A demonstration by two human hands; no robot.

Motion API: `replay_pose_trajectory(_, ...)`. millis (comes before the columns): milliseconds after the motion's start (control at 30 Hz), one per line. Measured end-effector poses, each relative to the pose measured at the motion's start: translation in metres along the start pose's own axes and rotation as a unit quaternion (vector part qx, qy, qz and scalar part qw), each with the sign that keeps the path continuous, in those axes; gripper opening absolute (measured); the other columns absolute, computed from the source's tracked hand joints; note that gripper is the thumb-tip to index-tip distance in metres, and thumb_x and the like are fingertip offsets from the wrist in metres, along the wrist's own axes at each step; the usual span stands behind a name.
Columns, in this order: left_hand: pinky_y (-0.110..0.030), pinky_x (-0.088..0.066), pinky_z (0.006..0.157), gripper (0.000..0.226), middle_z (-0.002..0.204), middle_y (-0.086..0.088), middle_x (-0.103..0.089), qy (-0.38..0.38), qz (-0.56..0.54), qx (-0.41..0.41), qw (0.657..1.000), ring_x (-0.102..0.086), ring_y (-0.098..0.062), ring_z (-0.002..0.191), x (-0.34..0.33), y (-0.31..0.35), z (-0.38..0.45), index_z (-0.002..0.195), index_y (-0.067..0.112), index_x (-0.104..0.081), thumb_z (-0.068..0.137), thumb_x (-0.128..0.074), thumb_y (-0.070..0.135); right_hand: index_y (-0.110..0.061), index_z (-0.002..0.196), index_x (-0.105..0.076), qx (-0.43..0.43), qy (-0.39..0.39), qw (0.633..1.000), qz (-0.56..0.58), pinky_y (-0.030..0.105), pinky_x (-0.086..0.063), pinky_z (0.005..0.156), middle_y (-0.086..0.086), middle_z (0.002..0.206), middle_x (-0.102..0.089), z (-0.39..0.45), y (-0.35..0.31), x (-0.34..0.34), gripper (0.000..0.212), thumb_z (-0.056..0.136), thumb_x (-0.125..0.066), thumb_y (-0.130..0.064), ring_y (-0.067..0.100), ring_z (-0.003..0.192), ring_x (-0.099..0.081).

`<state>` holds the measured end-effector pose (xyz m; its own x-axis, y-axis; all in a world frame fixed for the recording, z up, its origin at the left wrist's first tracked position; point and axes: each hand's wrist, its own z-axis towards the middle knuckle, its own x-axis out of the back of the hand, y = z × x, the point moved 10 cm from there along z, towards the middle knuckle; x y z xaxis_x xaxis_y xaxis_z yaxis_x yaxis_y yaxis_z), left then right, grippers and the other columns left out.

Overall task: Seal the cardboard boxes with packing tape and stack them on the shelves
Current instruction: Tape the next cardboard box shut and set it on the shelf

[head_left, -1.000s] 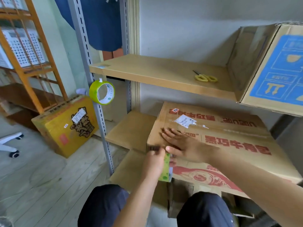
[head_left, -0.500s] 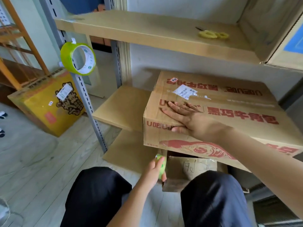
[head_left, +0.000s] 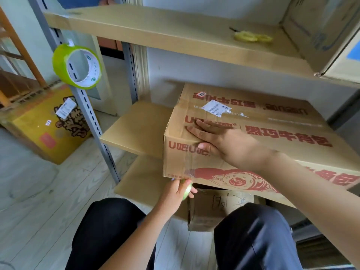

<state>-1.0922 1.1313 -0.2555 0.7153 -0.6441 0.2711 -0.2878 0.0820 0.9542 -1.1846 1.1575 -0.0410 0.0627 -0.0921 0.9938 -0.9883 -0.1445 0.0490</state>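
Box [head_left: 253, 137] with red print sat on the middle shelf [head_left: 136, 129], its near end overhanging. Right hand [head_left: 218, 141] pressed flat on its top corner, fingers straight. Left hand [head_left: 179, 191], up at the top edge a second earlier, had carried its gripped green tape roll [head_left: 187, 190] down below the box's lower edge: tape run down the end, sealing nearly done. Spare roll [head_left: 78, 67] hung left of the box.

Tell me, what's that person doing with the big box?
A person is taping shut a brown cardboard box with red print that sits on the middle wooden shelf. The right hand presses flat on its top, while the left hand holds a green tape roll at the box's bottom edge.
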Motion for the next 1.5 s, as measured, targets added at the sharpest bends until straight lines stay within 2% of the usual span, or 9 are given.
replay_pose_trajectory(167,-0.019,-0.052,0.075,0.048,0.078,-0.001,-0.077,0.018,-0.016,-0.029,0.999,-0.071,-0.017,0.074,0.024,0.066,-0.075,0.090,0.012,-0.074,0.103,-0.038,0.041,-0.047,0.152,-0.024,0.025,0.058,0.993,0.103,0.013,-0.025,0.109,-0.011,0.157,-0.035,-0.026,-0.018,0.070,0.057,0.096,-0.021,-0.057,0.004,0.134,-0.040)
replay_pose_trajectory(267,-0.031,-0.056,0.066,0.049,0.077,-0.013,-0.076,0.031,-0.108,-0.021,0.993,-0.070,-0.026,0.065,0.045,0.112,-0.133,0.093,0.006,-0.067,0.093,-0.048,0.051,-0.037,0.146,-0.045,0.065,0.089,0.986,0.123,0.025,-0.032,0.113,-0.013,0.145,-0.051,-0.038,-0.040,0.126,0.059,0.097,-0.021,-0.058,0.007,0.131,-0.047)
replay_pose_trajectory(433,-0.024,-0.048,0.043,0.044,0.061,-0.019,-0.069,0.070,-0.177,-0.003,0.982,-0.064,-0.022,0.047,0.085,0.194,-0.201,0.074,0.021,-0.074,0.081,-0.058,0.061,-0.059,0.086,-0.058,0.020,0.140,0.984,0.107,0.026,-0.041,0.074,-0.030,0.082,-0.064,-0.037,-0.047,0.202,0.033,0.104,-0.032,-0.048,0.004,0.080,-0.059)
replay_pose_trajectory(600,-0.017,-0.041,0.039,0.032,0.047,-0.013,-0.061,0.018,-0.210,0.016,0.977,-0.052,-0.017,0.033,0.094,0.233,-0.182,0.085,0.005,-0.069,0.098,-0.051,0.027,-0.028,0.132,-0.060,-0.050,0.143,0.988,0.017,0.028,-0.042,0.081,0.006,0.121,-0.066,-0.012,-0.047,0.202,0.034,0.105,-0.039,-0.027,0.029,0.103,-0.061)
replay_pose_trajectory(700,-0.018,-0.039,0.039,0.033,0.045,-0.007,-0.057,0.069,-0.211,0.012,0.975,-0.047,-0.013,0.033,0.114,0.235,-0.154,0.091,0.003,-0.067,0.104,-0.044,0.025,-0.037,0.137,-0.053,-0.001,0.133,0.986,0.102,0.030,-0.043,0.098,-0.006,0.133,-0.061,-0.025,-0.062,0.182,0.036,0.104,-0.039,-0.043,0.019,0.119,-0.057)
replay_pose_trajectory(867,-0.019,-0.043,0.042,0.041,0.051,-0.006,-0.059,0.120,-0.201,-0.058,0.970,-0.052,-0.015,0.038,0.137,0.241,-0.114,0.095,0.005,-0.069,0.101,-0.051,0.042,-0.041,0.156,0.008,-0.014,0.056,0.997,-0.042,0.043,-0.002,0.124,-0.005,0.166,0.009,-0.029,-0.065,0.110,0.072,0.093,-0.011,-0.070,0.015,0.152,0.007)
replay_pose_trajectory(1000,-0.021,-0.050,0.051,0.034,0.053,-0.009,-0.062,0.079,-0.234,-0.125,0.961,-0.058,-0.019,0.044,0.127,0.241,-0.092,0.099,0.004,-0.065,0.105,-0.043,0.029,-0.044,0.155,0.002,-0.052,0.112,0.992,-0.028,0.037,-0.010,0.124,-0.011,0.166,0.002,-0.004,-0.033,0.123,0.056,0.103,-0.015,-0.055,0.013,0.153,-0.002)
replay_pose_trajectory(1300,-0.003,-0.045,0.061,0.050,0.061,-0.009,-0.065,0.073,-0.125,-0.046,0.988,-0.071,-0.025,0.067,0.095,0.170,-0.072,0.099,-0.002,-0.058,0.103,-0.041,0.045,-0.053,0.152,-0.003,-0.055,0.160,0.985,-0.027,0.038,-0.041,0.101,-0.017,0.164,-0.010,0.029,-0.007,0.126,0.054,0.100,-0.011,-0.062,0.017,0.148,-0.025)
replay_pose_trajectory(1500,-0.033,-0.057,0.074,0.062,0.057,-0.011,-0.058,0.006,-0.111,0.014,0.994,-0.064,-0.027,0.058,0.076,0.142,-0.061,0.087,-0.002,-0.058,0.101,-0.031,0.052,-0.052,0.152,-0.009,-0.054,0.177,0.982,-0.040,0.031,-0.043,0.075,-0.014,0.160,-0.029,0.038,0.001,0.131,0.054,0.099,-0.013,-0.062,0.022,0.133,-0.048)
